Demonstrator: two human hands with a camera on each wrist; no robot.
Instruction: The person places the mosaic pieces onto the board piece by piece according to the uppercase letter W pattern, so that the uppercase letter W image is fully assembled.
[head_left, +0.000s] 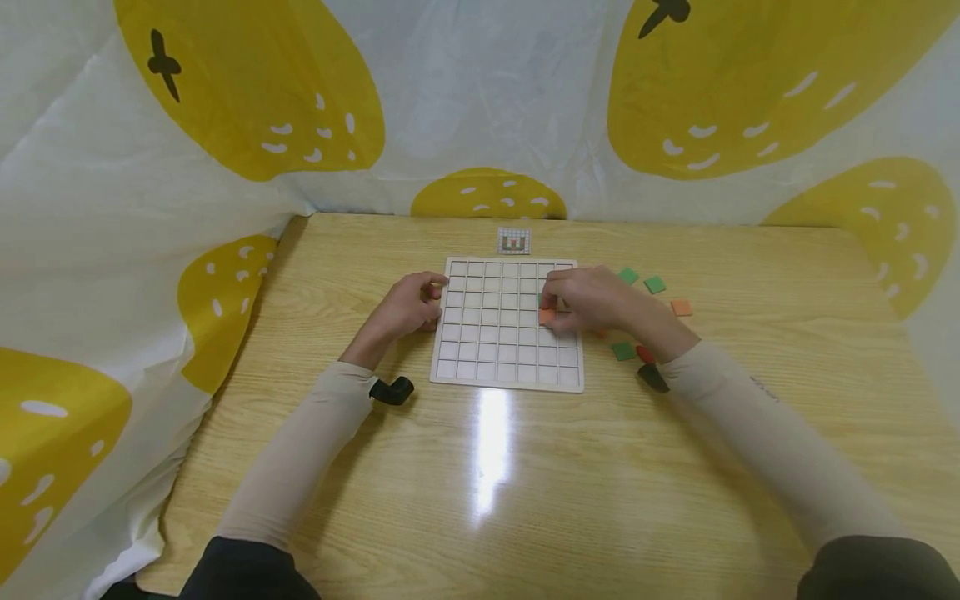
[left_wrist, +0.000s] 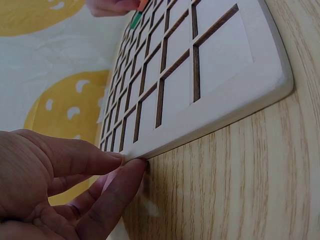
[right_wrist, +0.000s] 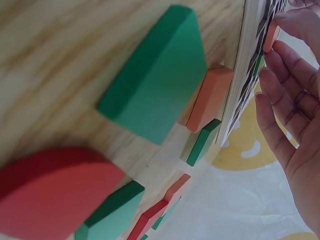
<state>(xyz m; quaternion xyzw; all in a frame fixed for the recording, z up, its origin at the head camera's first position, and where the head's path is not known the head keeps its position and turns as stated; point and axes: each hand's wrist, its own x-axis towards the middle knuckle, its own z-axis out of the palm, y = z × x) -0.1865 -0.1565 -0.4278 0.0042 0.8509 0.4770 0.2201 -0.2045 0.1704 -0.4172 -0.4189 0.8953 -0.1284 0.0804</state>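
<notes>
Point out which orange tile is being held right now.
The orange tile pinched in the right hand, over the board; the other visible orange tiles lie on the table, beside the board.

From above and behind both grips, the head camera looks forward and down at the whole board (head_left: 487,335). Up close, the left wrist camera faces past the left hand (head_left: 407,306) across the board, the right past tiles (right_wrist: 162,80) beside the right hand (head_left: 590,297); both share the orange tile (right_wrist: 271,37) gripped there.
</notes>
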